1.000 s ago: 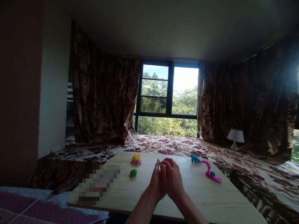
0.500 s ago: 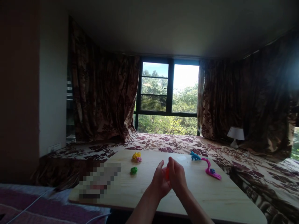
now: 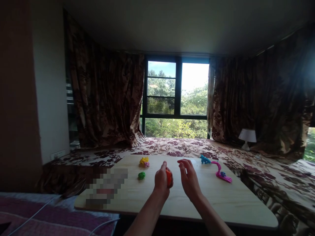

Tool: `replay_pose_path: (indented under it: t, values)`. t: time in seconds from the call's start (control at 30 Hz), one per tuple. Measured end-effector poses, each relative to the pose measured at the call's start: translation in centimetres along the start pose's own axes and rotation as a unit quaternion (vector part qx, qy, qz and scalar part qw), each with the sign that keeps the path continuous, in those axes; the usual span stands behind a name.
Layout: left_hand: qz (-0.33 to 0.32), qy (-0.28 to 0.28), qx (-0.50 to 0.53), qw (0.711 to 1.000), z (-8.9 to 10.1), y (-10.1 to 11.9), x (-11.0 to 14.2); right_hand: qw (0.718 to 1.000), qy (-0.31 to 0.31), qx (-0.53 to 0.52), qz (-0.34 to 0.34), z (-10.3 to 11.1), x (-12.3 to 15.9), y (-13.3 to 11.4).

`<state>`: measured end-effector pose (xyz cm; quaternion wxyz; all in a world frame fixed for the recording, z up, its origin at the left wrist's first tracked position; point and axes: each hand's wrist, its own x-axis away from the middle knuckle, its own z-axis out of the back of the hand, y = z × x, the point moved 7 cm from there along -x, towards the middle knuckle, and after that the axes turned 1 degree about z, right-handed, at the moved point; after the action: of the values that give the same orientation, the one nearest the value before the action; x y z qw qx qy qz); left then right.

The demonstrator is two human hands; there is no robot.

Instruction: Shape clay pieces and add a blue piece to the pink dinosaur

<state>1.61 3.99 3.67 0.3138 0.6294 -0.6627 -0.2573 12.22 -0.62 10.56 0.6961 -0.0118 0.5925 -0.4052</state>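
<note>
An orange lump of modelling clay [image 3: 168, 177] rests in my left hand [image 3: 162, 178], whose fingers curl around it with the thumb pointing up. My right hand [image 3: 189, 178] is a little to the right, apart from the clay, with nothing in it and its fingers loosely bent and apart. Both hands are above the middle of the pale wooden table [image 3: 211, 203]. A green clay lump [image 3: 141, 176] lies left of my left hand. Behind it is a yellow clay lump [image 3: 143, 161] touching a pink one [image 3: 146, 164].
At the back right stands a blue animal-shaped figure [image 3: 204, 159]. A magenta clay strip [image 3: 218, 170] curves forward from it, with a dark blue lump [image 3: 222, 174] on it. A blurred-out patch [image 3: 107, 188] covers the table's left side. Beyond are a white lamp [image 3: 247, 136] and a window.
My hands were pressed together around the orange clay; now they are apart. The right hand has moved off to the right, and the clay stays in the left. The view has shifted slightly.
</note>
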Motion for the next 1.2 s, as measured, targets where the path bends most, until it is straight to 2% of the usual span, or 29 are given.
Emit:
replay_pose_path:
  t: [0.1, 0.2, 0.3, 0.43, 0.57, 0.77, 0.97, 1.07, 1.2]
  values:
    - [0.037, -0.045, 0.001, 0.998, -0.6, -0.8, 0.3, 0.999, -0.018, 0.014, 0.031, 0.0, 0.4, -1.8]
    - [0.083, -0.125, 0.010, 0.989, -2.4, -1.5, 1.7, 0.997, -0.035, 0.045, 0.054, -0.3, 1.0, -2.9]
    - [0.127, -0.193, 0.013, 0.973, -3.9, -1.8, 3.3, 0.995, -0.024, 0.085, 0.044, 0.1, 0.8, -1.9]
    - [0.169, -0.237, 0.012, 0.957, -4.5, -2.4, 4.3, 0.992, -0.012, 0.125, 0.017, 1.1, -0.1, 0.4]
    - [0.184, -0.239, 0.010, 0.954, -4.0, -3.4, 3.8, 0.988, -0.019, 0.153, 0.002, 1.1, -0.6, 2.0]
    - [0.210, -0.232, -0.005, 0.950, -2.6, -4.2, 3.9, 0.987, -0.046, 0.152, -0.003, 0.2, 0.5, 3.5]
    - [0.217, -0.192, -0.029, 0.957, -0.7, -4.0, 2.8, 0.992, -0.022, 0.109, -0.053, 0.3, 0.4, 5.1]
    - [0.208, -0.172, -0.015, 0.963, -1.0, -4.3, 2.0, 0.995, -0.017, 0.079, -0.062, -0.5, 0.2, 4.3]
    - [0.187, -0.170, 0.026, 0.967, -3.0, -4.4, 2.4, 0.996, -0.022, 0.070, -0.048, -1.8, 0.6, 1.5]
